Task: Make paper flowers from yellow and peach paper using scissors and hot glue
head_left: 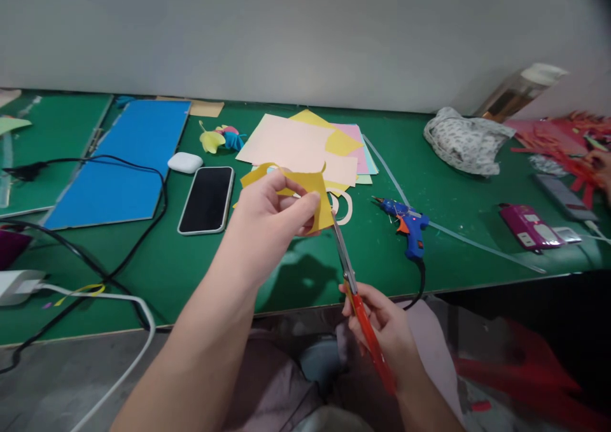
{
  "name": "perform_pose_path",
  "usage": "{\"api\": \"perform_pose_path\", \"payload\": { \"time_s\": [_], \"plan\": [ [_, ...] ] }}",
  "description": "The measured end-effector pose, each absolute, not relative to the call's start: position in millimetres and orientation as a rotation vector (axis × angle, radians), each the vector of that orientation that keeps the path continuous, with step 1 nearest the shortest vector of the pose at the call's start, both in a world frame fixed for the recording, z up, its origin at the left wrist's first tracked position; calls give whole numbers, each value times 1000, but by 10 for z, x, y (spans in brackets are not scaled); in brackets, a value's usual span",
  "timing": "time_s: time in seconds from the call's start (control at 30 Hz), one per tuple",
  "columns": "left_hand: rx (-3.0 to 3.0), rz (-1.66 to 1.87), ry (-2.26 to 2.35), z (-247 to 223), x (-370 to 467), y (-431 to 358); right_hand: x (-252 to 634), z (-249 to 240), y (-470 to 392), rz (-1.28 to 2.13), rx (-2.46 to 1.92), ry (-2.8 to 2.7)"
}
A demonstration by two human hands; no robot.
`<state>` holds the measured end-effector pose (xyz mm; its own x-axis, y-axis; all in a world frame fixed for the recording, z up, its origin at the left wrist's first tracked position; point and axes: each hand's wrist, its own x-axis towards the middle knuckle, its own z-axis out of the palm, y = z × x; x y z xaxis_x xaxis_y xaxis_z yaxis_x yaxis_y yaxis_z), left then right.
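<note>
My left hand (274,212) pinches a piece of yellow paper (324,219) above the green table, with a curled strip of it reaching back to the left. In my right hand (382,327) are red-handled scissors (365,324), pointing away from me. Their blades look nearly closed, and the tips touch or almost touch the paper's lower right edge. Just behind the paper lie pale curved paper cutouts (347,208), partly hidden. A stack of coloured sheets (291,142) sits beyond my hands, pale pink on top.
On the green table (267,297), a phone (207,200), white case (185,162), blue board (128,158) and black cable are left. To the right are a blue glue gun (413,228), patterned cloth (465,140) and purple device (529,227). Another person's hand (599,165) shows far right.
</note>
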<state>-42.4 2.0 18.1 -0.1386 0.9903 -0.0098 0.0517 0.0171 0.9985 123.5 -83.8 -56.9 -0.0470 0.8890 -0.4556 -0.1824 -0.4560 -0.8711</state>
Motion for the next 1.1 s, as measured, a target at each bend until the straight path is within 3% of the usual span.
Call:
{"api": "perform_pose_path", "payload": {
  "time_s": [1.1],
  "plan": [
    [1181, 1269, 1339, 150, -388, 7, 1280, -608, -853, 1664, -1290, -784]
  ]
}}
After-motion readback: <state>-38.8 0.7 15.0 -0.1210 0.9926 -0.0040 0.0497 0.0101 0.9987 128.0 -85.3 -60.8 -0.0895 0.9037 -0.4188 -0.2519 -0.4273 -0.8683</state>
